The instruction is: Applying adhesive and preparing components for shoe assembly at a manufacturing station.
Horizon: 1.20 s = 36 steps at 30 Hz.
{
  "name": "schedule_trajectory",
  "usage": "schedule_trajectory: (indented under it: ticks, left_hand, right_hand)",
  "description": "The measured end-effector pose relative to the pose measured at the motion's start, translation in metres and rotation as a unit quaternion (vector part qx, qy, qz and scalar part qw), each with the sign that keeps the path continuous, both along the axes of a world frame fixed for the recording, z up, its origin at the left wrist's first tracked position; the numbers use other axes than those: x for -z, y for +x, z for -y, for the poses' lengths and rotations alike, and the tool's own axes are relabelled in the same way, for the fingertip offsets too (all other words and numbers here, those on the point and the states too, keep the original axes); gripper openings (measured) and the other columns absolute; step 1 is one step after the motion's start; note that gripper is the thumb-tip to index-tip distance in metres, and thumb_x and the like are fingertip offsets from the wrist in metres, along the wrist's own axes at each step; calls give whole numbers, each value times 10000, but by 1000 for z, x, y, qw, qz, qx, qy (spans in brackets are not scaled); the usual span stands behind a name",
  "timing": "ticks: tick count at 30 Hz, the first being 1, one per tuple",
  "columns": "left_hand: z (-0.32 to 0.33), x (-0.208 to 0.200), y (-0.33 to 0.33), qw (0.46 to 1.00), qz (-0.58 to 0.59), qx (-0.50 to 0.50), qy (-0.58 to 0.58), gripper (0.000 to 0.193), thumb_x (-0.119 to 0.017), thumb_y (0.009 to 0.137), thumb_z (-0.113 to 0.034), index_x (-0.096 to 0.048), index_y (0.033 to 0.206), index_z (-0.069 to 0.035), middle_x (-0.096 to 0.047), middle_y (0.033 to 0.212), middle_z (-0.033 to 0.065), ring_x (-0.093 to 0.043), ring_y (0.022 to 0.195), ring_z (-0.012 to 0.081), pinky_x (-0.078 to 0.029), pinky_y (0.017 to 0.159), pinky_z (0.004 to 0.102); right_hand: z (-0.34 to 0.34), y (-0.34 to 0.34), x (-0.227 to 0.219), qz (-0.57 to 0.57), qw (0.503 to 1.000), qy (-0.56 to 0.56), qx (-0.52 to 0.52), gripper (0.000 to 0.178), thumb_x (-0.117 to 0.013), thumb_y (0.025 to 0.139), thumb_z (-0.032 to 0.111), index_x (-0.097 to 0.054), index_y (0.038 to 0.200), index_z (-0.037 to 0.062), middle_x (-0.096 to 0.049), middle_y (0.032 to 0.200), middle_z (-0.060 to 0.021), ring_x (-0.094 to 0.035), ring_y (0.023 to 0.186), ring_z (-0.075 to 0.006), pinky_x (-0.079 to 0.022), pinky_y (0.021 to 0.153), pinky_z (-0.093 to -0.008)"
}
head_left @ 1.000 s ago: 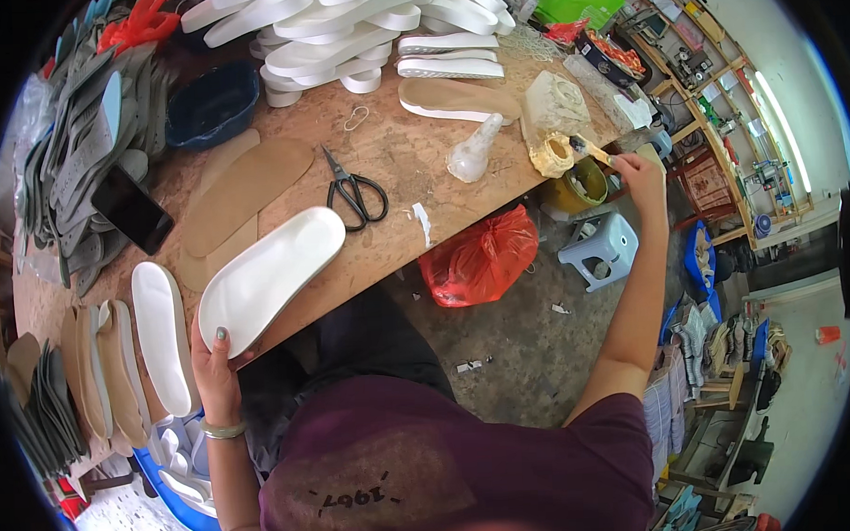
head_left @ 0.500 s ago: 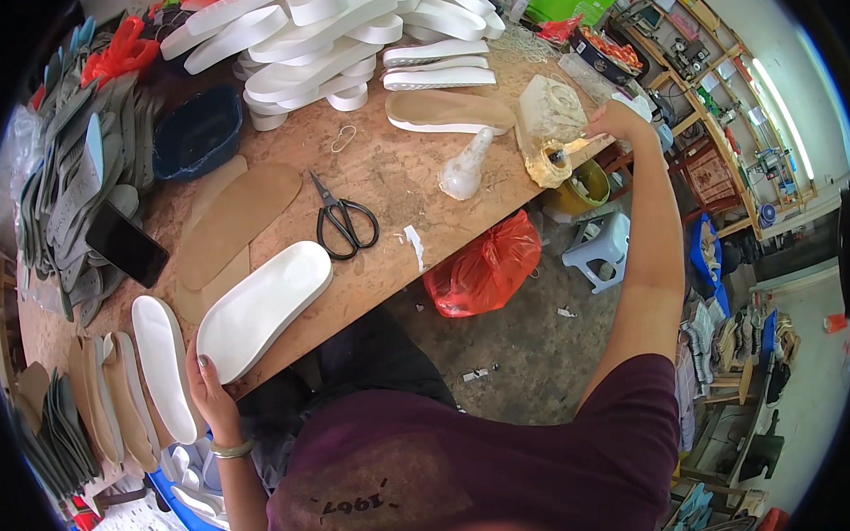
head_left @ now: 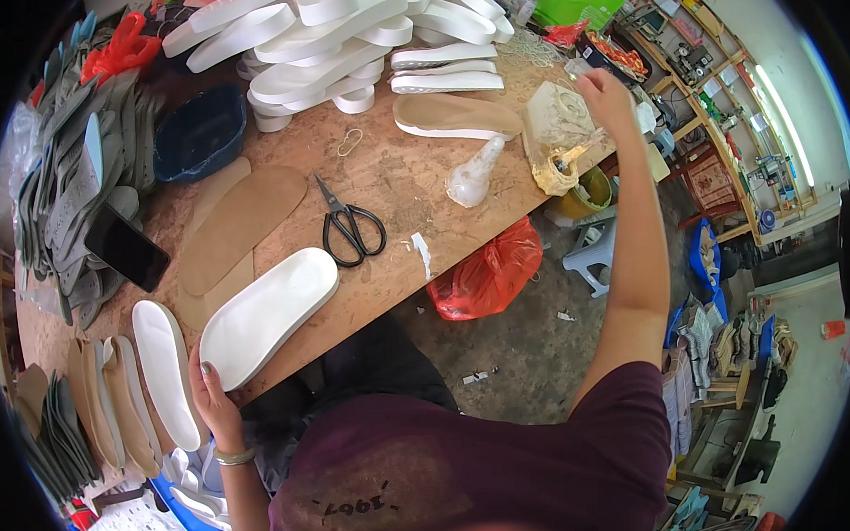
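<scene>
My left hand point(head_left: 216, 396) grips the near end of a white shoe sole point(head_left: 270, 318), thumb on top, at the table's front edge. Over the table's right end is my right hand point(head_left: 608, 100), its fingers curled; whatever they hold, if anything, is hidden. Just below it, a glue-crusted pot point(head_left: 555, 175) has a brush point(head_left: 580, 151) resting in it. Behind the pot sits a whitish, glue-stained block-shaped container point(head_left: 558, 116). Left of the pot stands a white cone-shaped lump point(head_left: 475, 175). Tan insole sheets point(head_left: 246, 225) and black-handled scissors point(head_left: 349, 233) lie beyond the held sole.
White soles point(head_left: 324, 58) are piled at the back. A tan-topped sole point(head_left: 457, 115) lies before them. At left are stacked grey pieces point(head_left: 76, 193), a dark blue basin point(head_left: 198, 133) and a phone point(head_left: 127, 246). A red bag point(head_left: 489, 273) and a stool point(head_left: 593, 260) stand below the edge.
My right hand has let go of the brush, which now rests in the pot, and has moved up and away from it. My left hand keeps hold of the sole.
</scene>
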State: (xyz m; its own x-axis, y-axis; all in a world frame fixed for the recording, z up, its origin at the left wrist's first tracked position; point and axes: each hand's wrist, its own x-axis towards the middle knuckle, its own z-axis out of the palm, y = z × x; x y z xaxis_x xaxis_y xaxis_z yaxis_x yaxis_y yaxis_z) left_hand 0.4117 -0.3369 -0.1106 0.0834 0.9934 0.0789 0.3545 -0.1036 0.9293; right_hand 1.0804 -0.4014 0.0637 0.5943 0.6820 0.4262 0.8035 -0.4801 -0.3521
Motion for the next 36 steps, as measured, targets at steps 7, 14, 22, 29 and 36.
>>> schedule_trajectory:
  ticks: [7, 14, 22, 29, 36]
  left_hand:
    - [-2, 2, 2, 1000, 0, -6, 18, 482, -447, 1037, -397, -526, 1358, -46, -647, 1025, 31, -458, 603, 22, -332, 481, 159]
    - [1, -1, 6, 1000, 15, -8, 4, 482, -459, 1032, -400, -526, 1359, -52, -645, 999, 25, -448, 577, 19, -337, 461, 166]
    - [-7, 11, 7, 999, 16, 0, 29, 488, -450, 1032, -406, -527, 1361, -54, -642, 1051, 27, -465, 611, 30, -336, 456, 171]
    - [1, -4, 4, 1000, -5, -17, 9, 491, -455, 1029, -404, -535, 1351, -41, -644, 1044, 29, -470, 627, 34, -342, 469, 174]
    - [-4, 6, -2, 999, -24, -23, 22, 488, -455, 1028, -393, -532, 1354, -37, -649, 1072, 44, -466, 619, 32, -328, 467, 167]
  right_hand:
    - [-11, -165, 95, -133, 980, -16, -150, 278, -673, 853, 38, -603, 1120, 69, -677, 1016, -66, -658, 875, -226, -530, 773, -318]
    - [30, -213, 98, 161, 884, 265, -350, 172, -638, 795, -80, -569, 888, 47, -677, 1007, -161, -667, 1051, -367, -545, 892, -401]
    - [164, 54, 17, 8, 875, 449, 179, 314, -631, 917, 59, -463, 1179, 21, -646, 1125, -140, -664, 900, -197, -600, 681, -289]
    - [122, 77, 46, -379, 872, 308, 49, 343, -632, 889, 52, -489, 1197, 96, -680, 1083, -122, -680, 847, -191, -562, 602, -262]
    - [61, 25, 63, -218, 957, 186, 41, 230, -684, 838, 51, -583, 1042, 89, -672, 948, -28, -642, 789, -154, -548, 562, -289]
